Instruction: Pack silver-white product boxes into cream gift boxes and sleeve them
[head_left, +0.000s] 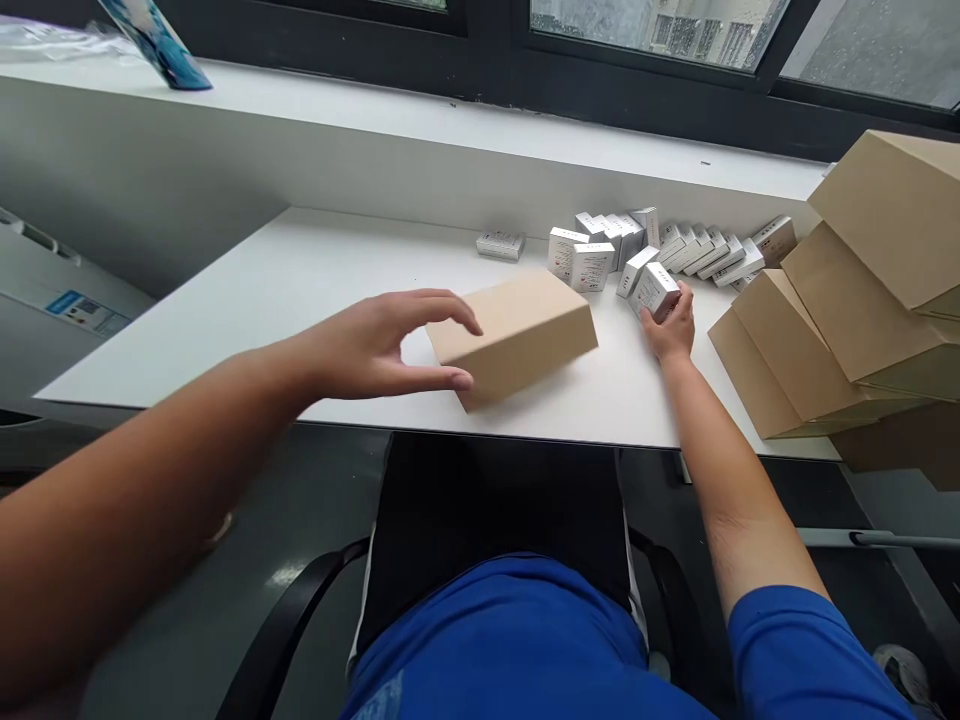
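Blue shirt cloth (517,640) on the seated person's lap lies nearest the camera, below the front edge of the white worktop (300,270). Of the hands, the right hand (672,325) pinches a small white printed carton (655,290) between thumb and fingers, right of centre, nearer the back edge than the front; whether it also touches the neighbouring carton (636,272) I cannot tell. The left hand (367,345) is spread and grips nothing, thumb and fingers parted beside the left end of a plain brown cardboard box (525,325) near the middle of the front edge; contact is unclear. More cartons (592,266) line the back edge, and brown boxes (862,320) are piled at the right end. The held carton looks light, fairly stiff and smooth, perhaps slippery; its narrow sides suit a gentle pinch, since squeezing the broad faces could dent them. The larger box likely needs a grip across its long sides.
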